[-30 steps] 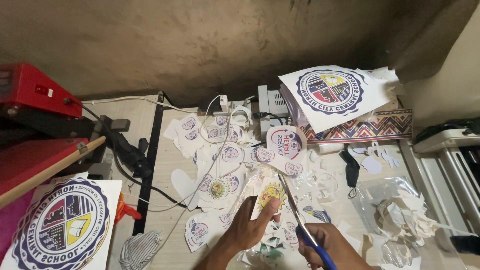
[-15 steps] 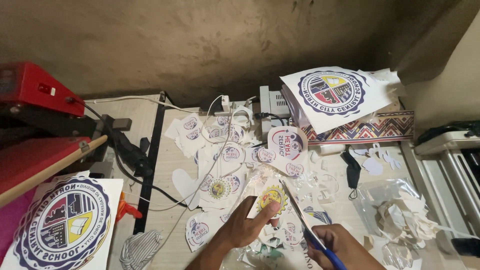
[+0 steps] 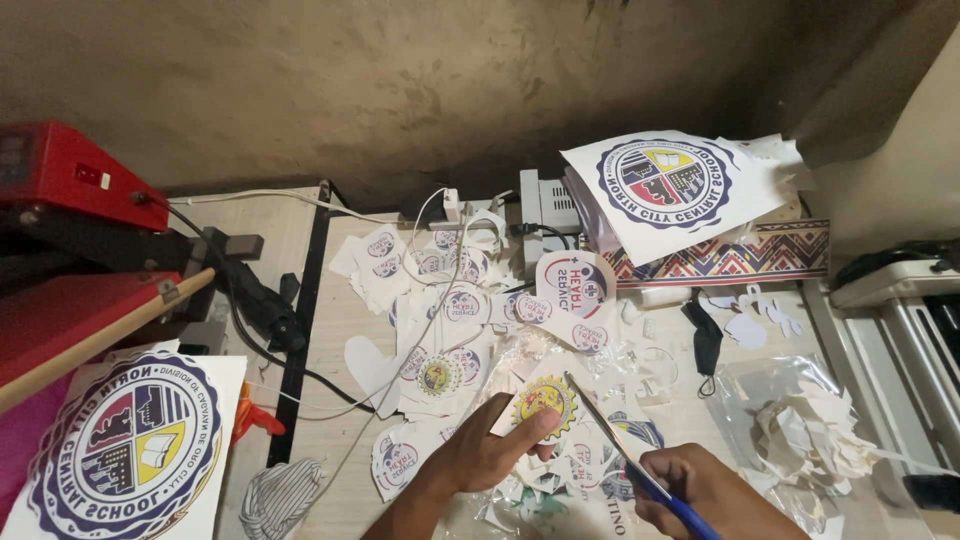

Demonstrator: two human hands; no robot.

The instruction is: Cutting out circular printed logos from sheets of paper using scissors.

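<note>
Noted on the wooden table (image 3: pixel 330 330): one pair of blue-handled scissors (image 3: pixel 625 450), two large round-seal prints (image 3: pixel 672 185), one red heat press (image 3: pixel 70 230), one clear bag of paper scraps (image 3: pixel 810 440), and round cut-out stickers (image 3: pixel 455 300) too overlapped to count. Both forearms cut off by the lower edge; scissor handles largely hidden inside the closed right hand (image 3: pixel 705 490). Yellow gear-emblem sticker (image 3: pixel 545 398) pinched at its lower edge by the left hand (image 3: pixel 490 455), thumb on top, scissor blades open just right of it.
</note>
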